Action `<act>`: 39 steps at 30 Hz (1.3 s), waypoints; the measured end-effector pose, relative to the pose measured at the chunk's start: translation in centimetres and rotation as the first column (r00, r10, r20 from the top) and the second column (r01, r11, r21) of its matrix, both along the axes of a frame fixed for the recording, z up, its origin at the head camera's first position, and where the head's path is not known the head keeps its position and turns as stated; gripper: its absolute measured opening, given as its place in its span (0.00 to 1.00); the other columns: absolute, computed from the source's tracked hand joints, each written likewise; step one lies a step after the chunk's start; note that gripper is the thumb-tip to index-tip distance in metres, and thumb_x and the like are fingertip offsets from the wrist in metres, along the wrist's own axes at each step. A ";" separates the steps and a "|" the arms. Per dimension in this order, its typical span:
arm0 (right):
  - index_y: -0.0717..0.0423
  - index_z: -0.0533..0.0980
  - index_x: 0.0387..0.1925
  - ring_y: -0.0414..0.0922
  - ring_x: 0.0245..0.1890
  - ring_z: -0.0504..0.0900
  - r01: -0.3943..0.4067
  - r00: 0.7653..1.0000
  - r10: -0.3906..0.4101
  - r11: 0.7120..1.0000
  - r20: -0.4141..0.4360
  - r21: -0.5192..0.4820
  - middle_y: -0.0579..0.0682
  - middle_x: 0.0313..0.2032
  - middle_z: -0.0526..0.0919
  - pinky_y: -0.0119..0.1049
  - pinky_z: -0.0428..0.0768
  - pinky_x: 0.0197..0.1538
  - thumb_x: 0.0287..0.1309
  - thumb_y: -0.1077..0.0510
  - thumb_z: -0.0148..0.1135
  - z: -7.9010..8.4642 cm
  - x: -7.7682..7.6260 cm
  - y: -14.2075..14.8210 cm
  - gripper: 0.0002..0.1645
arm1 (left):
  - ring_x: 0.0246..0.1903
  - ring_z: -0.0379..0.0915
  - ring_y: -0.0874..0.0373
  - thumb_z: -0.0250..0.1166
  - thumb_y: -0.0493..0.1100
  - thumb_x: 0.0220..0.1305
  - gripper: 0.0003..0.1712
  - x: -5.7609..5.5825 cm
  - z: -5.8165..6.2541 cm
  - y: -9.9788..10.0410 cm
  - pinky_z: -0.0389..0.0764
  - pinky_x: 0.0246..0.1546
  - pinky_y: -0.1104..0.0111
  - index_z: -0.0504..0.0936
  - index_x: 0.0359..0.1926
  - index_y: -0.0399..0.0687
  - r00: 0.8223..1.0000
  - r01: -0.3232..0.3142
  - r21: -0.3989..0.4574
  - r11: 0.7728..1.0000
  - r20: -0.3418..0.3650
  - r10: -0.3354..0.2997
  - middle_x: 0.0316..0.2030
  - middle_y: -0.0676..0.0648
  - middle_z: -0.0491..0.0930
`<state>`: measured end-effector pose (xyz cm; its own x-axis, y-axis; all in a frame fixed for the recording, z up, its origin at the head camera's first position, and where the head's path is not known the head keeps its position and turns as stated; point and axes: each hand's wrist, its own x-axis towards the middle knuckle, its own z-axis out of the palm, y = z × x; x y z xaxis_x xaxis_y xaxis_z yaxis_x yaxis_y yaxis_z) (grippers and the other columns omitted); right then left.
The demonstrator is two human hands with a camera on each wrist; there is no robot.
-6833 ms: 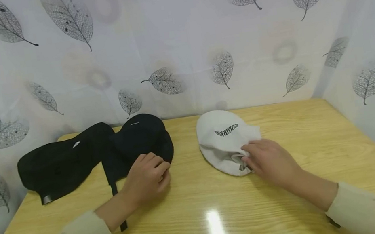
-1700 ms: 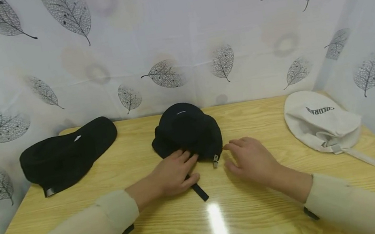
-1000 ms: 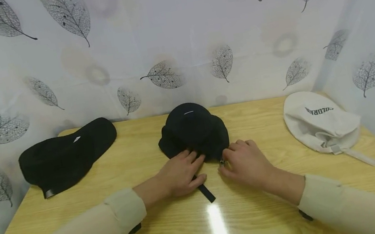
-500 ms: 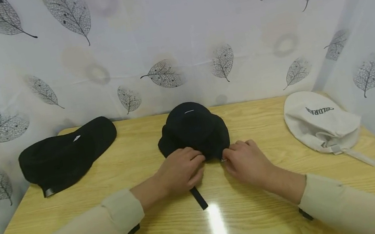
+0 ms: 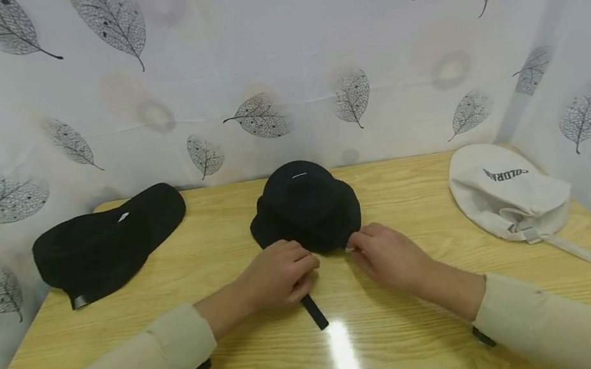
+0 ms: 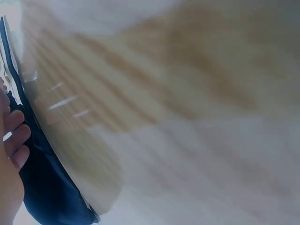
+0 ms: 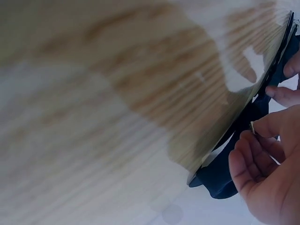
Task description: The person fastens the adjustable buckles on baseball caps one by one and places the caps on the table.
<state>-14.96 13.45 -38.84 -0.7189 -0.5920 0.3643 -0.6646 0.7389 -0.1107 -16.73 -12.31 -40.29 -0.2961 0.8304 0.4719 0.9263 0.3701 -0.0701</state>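
1. A black cap (image 5: 306, 199) sits mid-tabletop (image 5: 425, 344), between a second black cap (image 5: 97, 248) and a lettered white cap (image 5: 504, 183).
2. The right hand's (image 5: 391, 256) grip pinches a small metallic piece, apparently a buckle (image 5: 349, 249), at its near edge.
3. The left hand (image 5: 275, 275) curls at that edge, above a black strap (image 5: 316, 313); whether its grip holds the strap cannot be told.
4. Good handling likely means a steady buckle and a flat, untwisted strap.

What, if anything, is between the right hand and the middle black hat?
Nothing visible: the right hand pinches the small metal clasp at the hat's near right edge. The left hand is by the near left edge, apart from it. The black cap and white cap lie off to either side.
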 end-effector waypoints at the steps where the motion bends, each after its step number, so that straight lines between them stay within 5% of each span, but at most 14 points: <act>1: 0.57 0.81 0.34 0.45 0.36 0.81 -0.005 1.000 0.005 1.000 -0.001 -0.008 0.48 0.32 0.83 0.37 0.82 0.39 0.55 0.64 0.70 0.0 0.0 0.0 0.05 | 0.35 0.77 0.58 0.66 0.38 0.55 0.08 0.0 0.0 -0.2 0.78 0.40 0.67 0.83 0.38 0.48 1.000 0.016 -0.008 1.000 0.007 -0.016 0.34 0.52 0.82; 8: 0.59 0.82 0.35 0.45 0.34 0.82 -0.042 0.999 0.040 0.998 -0.035 -0.042 0.49 0.32 0.84 0.38 0.83 0.38 0.55 0.64 0.71 0.2 -0.1 -0.2 0.05 | 0.35 0.75 0.61 0.66 0.34 0.45 0.09 0.2 0.3 -1.0 0.75 0.40 0.69 0.80 0.30 0.51 0.971 0.213 -0.014 0.977 0.115 -0.210 0.32 0.54 0.79; 12: 0.60 0.81 0.38 0.45 0.36 0.84 -0.052 0.998 0.050 0.997 -0.028 -0.065 0.50 0.34 0.85 0.38 0.83 0.39 0.55 0.65 0.71 0.2 -0.2 -0.1 0.09 | 0.33 0.72 0.62 0.66 0.34 0.46 0.09 0.4 0.4 -0.9 0.73 0.39 0.70 0.79 0.27 0.53 0.956 0.252 -0.013 0.968 0.160 -0.247 0.30 0.55 0.77; 17: 0.59 0.80 0.43 0.46 0.38 0.84 -0.089 0.996 0.087 0.993 -0.034 -0.073 0.50 0.37 0.85 0.37 0.83 0.40 0.54 0.70 0.69 0.1 -0.3 0.0 0.14 | 0.32 0.70 0.62 0.65 0.35 0.51 0.07 0.6 0.5 -0.9 0.72 0.38 0.71 0.79 0.26 0.54 0.951 0.244 -0.030 0.969 0.205 -0.233 0.29 0.55 0.77; 23: 0.57 0.82 0.37 0.46 0.39 0.83 -0.113 0.993 0.111 0.992 -0.035 -0.048 0.50 0.36 0.83 0.37 0.83 0.41 0.53 0.71 0.69 0.3 -0.2 0.0 0.10 | 0.33 0.73 0.62 0.67 0.35 0.53 0.08 0.5 0.3 -0.8 0.75 0.41 0.70 0.82 0.29 0.54 0.960 0.225 -0.033 0.974 0.180 -0.216 0.30 0.56 0.78; 31: 0.59 0.80 0.33 0.47 0.38 0.81 -0.123 0.989 0.119 0.992 -0.084 -0.041 0.52 0.35 0.81 0.37 0.83 0.42 0.50 0.72 0.71 -0.1 -0.4 0.1 0.10 | 0.34 0.76 0.62 0.64 0.37 0.63 0.02 0.7 0.2 -0.5 0.78 0.41 0.71 0.81 0.36 0.49 0.983 0.111 -0.038 0.993 0.148 -0.105 0.34 0.54 0.79; 39: 0.58 0.78 0.34 0.47 0.39 0.80 -0.116 0.984 0.103 0.990 -0.144 -0.086 0.50 0.35 0.81 0.36 0.82 0.41 0.44 0.76 0.71 0.0 -0.4 0.3 0.17 | 0.30 0.70 0.61 0.75 0.38 0.55 0.12 0.6 0.1 -0.3 0.74 0.35 0.72 0.78 0.32 0.48 0.995 0.079 0.053 0.995 0.061 -0.082 0.30 0.53 0.75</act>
<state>-15.35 13.74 -38.79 -0.5898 -0.6230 0.5138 -0.7548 0.6515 -0.0765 -16.12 -12.62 -40.17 -0.2597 0.8287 0.4958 0.9553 0.2955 0.0065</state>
